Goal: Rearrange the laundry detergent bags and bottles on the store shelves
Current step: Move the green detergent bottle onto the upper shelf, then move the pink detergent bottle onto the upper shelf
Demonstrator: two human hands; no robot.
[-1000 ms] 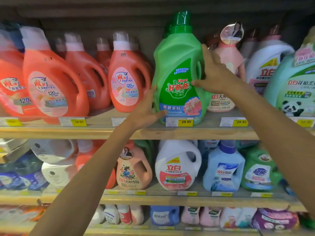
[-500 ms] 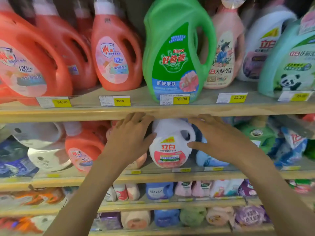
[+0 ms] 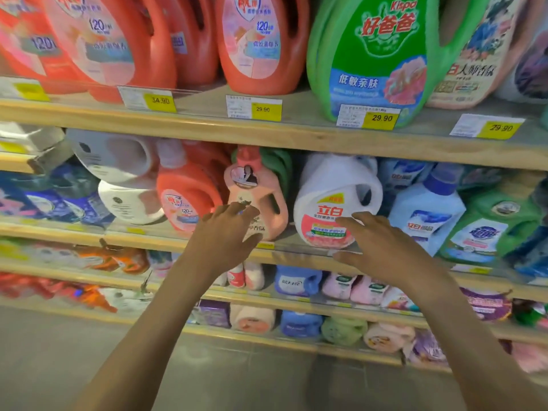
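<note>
A white detergent bottle (image 3: 335, 188) with a red label stands on the second shelf (image 3: 284, 253), and a pink bottle (image 3: 267, 194) stands just to its left. My left hand (image 3: 228, 229) hovers with fingers spread in front of the pink bottle's lower part. My right hand (image 3: 382, 244) is spread in front of the white bottle's lower right, fingertips at its label. Neither hand holds anything. The green Kispa bottle (image 3: 376, 54) stands upright on the top shelf (image 3: 296, 129).
Orange bottles (image 3: 258, 43) fill the top shelf's left. The second shelf also holds an orange bottle (image 3: 186, 191), tipped white bottles (image 3: 118, 161), a blue-capped bottle (image 3: 427, 215) and a green bottle (image 3: 492, 223). Lower shelves carry small bags and bottles (image 3: 296, 281). Grey floor lies below.
Both hands left the green bottle on the top shelf and dropped to the second shelf. The camera tilted down and moved closer. The hands now sit lower, before the pink and white bottles.
</note>
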